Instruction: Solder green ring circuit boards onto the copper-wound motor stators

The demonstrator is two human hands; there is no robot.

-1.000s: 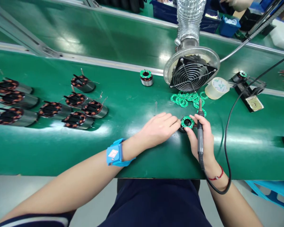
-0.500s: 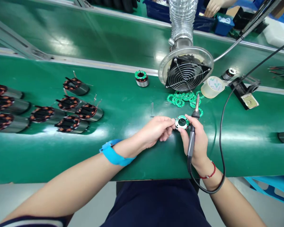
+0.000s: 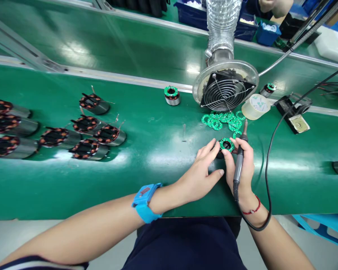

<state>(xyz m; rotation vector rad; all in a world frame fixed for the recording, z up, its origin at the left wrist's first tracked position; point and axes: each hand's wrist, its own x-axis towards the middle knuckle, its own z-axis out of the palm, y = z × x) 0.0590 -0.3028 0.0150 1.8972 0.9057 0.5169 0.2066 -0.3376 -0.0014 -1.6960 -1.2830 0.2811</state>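
A motor stator topped by a green ring-shaped circuit board stands on the green bench between my two hands. My left hand lies palm down with fingers stretched out, their tips at the stator's left side. My right hand grips a soldering iron, tip pointing up and away, while its thumb and fingertips touch the stator's right side. Just beyond are several loose green ring boards in a pile. The stator's lower body is mostly hidden by my fingers.
A fume-extractor fan hangs over the pile, beside a tape roll. Several bare stators stand at left; another with a board stands behind. A soldering-iron stand is at right. The iron's cable loops past my right wrist. A co-worker's hand shows at the top.
My left hand has gone from pinching the stator's edge to lying stretched out beside it. The stator's board now faces more upward. The whole view has shifted slightly.
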